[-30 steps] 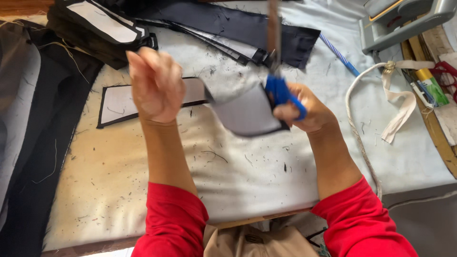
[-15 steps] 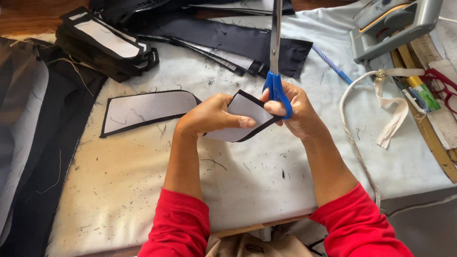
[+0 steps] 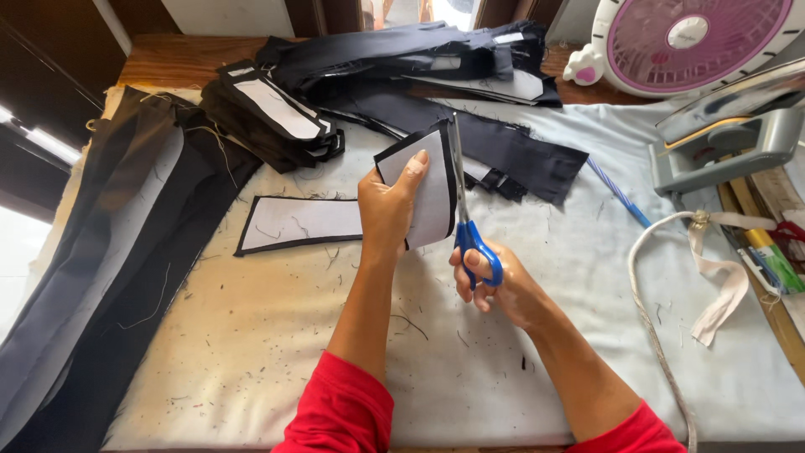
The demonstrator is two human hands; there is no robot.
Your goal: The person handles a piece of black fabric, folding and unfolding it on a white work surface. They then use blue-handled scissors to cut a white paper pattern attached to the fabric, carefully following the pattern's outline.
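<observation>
My left hand [image 3: 387, 210] holds up a small fabric piece [image 3: 429, 189], grey-white in the middle with a black border. My right hand [image 3: 495, 285] grips blue-handled scissors [image 3: 468, 218], whose blades point up along the piece's right edge. Both hands hover above the padded white table cover [image 3: 277, 335]. A similar flat piece [image 3: 298, 223] lies on the cover just left of my left hand.
Stacks of black fabric pieces [image 3: 272, 117] and long black strips [image 3: 511, 147] lie at the back. Dark cloth [image 3: 101, 268] drapes over the left side. A pink fan [image 3: 696, 42], a grey iron [image 3: 725, 138], a blue pen [image 3: 619, 195] and a white cord [image 3: 658, 335] are at the right.
My left hand came back to the piece and lifted it upright with the scissors alongside. The camera view shifted, showing more of the table's back.
</observation>
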